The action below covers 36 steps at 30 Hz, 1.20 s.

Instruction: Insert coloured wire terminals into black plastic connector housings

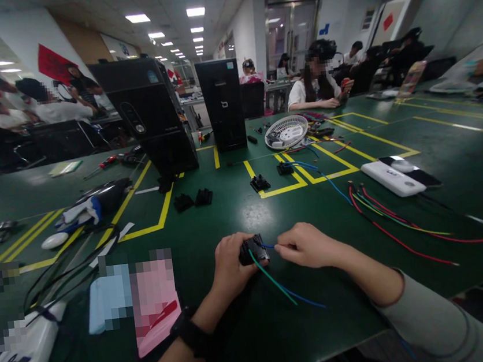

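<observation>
My left hand (232, 262) is wrapped round a small black connector block (257, 242) just above the green table. A green wire (274, 279) and blue wire ends come out of the block. To its right, my right hand (303, 245) pinches a blue wire (268, 246) that runs into the block. Farther back lie similar black blocks (260, 182), and another block (284, 168) has blue wires attached. Loose red, green and yellow wires (372, 204) lie on the table at the right.
Two black computer towers (227, 107) stand at the back. A white basket (287, 131) sits beside them. White power banks (392, 178) lie at right, and a pink packet (157, 307) and a blue packet (106, 298) at left. A person (317, 79) sits across the table.
</observation>
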### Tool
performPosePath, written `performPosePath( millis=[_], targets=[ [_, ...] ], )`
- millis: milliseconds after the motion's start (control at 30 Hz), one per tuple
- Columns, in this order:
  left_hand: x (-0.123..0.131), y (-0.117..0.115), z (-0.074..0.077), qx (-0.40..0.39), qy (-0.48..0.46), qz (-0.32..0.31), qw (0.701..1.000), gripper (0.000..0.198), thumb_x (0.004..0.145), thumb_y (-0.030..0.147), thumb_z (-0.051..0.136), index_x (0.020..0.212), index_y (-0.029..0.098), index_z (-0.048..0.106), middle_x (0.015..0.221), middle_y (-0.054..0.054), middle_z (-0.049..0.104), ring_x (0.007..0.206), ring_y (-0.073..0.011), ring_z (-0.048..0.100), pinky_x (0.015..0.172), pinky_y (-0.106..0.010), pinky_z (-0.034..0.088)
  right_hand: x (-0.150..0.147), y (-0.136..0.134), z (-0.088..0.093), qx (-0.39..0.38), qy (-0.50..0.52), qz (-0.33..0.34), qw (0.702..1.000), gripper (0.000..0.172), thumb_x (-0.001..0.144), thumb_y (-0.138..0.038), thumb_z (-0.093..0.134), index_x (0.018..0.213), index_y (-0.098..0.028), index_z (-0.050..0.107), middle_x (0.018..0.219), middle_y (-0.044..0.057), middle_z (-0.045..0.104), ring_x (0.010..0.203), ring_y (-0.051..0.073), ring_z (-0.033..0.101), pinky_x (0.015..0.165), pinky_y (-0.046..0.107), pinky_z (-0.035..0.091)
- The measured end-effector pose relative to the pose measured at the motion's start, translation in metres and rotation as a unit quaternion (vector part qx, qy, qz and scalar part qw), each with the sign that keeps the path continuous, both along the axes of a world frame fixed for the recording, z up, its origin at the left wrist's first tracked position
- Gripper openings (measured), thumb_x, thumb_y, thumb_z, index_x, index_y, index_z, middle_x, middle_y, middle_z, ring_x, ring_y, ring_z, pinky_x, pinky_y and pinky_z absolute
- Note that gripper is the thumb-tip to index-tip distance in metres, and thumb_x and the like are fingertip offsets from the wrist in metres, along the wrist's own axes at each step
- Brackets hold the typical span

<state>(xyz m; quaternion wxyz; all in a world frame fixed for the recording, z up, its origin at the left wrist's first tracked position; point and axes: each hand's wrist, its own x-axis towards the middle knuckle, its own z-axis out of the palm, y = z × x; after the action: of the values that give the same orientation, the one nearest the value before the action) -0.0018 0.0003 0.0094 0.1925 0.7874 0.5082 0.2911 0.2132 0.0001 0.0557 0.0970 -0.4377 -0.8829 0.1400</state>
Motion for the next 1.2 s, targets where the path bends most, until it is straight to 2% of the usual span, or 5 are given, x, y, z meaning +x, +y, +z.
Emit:
performPosePath(
  millis=[233, 433, 867, 1033, 1200],
  targets=[
    [0.001, 0.000, 0.002, 0.000, -0.002, 0.003, 1.000, 0.038, 0.066, 0.040, 0.070, 0.099, 0.025, 0.057, 0.097, -0.002, 0.061, 0.095, -0.0250, 0.053, 0.082, -0.038, 0.039, -0.007, -0.007, 0.001, 0.006, 0.021, 0.029, 0.999, 0.032, 0.087, -0.027, 0.043, 0.059, -0.015, 0.053, 0.052, -0.004, 0.040, 0.048, 0.006, 0.032, 0.051, 0.023, 0.016],
    [0.001, 0.000, 0.001, 0.011, 0.007, 0.003, 1.000, 0.037, 0.065, 0.037, 0.069, 0.097, 0.024, 0.057, 0.094, -0.002, 0.061, 0.093, -0.0248, 0.053, 0.081, -0.038, 0.040, -0.020, -0.014, -0.002, 0.040, 0.044, 0.041, 0.997, 0.032, 0.089, -0.026, 0.041, 0.063, -0.015, 0.056, 0.054, -0.002, 0.048, 0.048, 0.006, 0.035, 0.051, 0.023, 0.018],
    [0.003, -0.001, 0.001, 0.017, 0.006, -0.003, 1.000, 0.035, 0.063, 0.021, 0.063, 0.097, 0.024, 0.056, 0.095, -0.002, 0.061, 0.094, -0.0242, 0.053, 0.084, -0.038, 0.038, -0.044, -0.024, -0.006, 0.078, -0.031, 0.040, 0.996, 0.029, 0.085, -0.027, 0.043, 0.063, -0.015, 0.058, 0.056, 0.002, 0.059, 0.045, 0.007, 0.041, 0.051, 0.026, 0.016],
    [0.002, 0.000, 0.001, 0.013, 0.002, -0.008, 1.000, 0.037, 0.064, 0.030, 0.067, 0.098, 0.024, 0.056, 0.096, -0.003, 0.061, 0.095, -0.0254, 0.053, 0.084, -0.039, 0.038, -0.035, -0.021, -0.001, 0.072, -0.036, 0.037, 0.996, 0.028, 0.085, -0.026, 0.044, 0.063, -0.015, 0.057, 0.055, 0.000, 0.057, 0.045, 0.007, 0.038, 0.051, 0.026, 0.015],
    [0.002, 0.000, 0.004, 0.010, 0.007, -0.007, 1.000, 0.036, 0.067, 0.040, 0.068, 0.098, 0.024, 0.057, 0.095, -0.002, 0.061, 0.094, -0.0249, 0.053, 0.082, -0.038, 0.038, -0.016, -0.014, 0.003, 0.074, -0.053, 0.001, 0.996, 0.032, 0.087, -0.029, 0.043, 0.062, -0.015, 0.057, 0.053, 0.000, 0.054, 0.045, 0.006, 0.035, 0.051, 0.027, 0.012]
  ],
)
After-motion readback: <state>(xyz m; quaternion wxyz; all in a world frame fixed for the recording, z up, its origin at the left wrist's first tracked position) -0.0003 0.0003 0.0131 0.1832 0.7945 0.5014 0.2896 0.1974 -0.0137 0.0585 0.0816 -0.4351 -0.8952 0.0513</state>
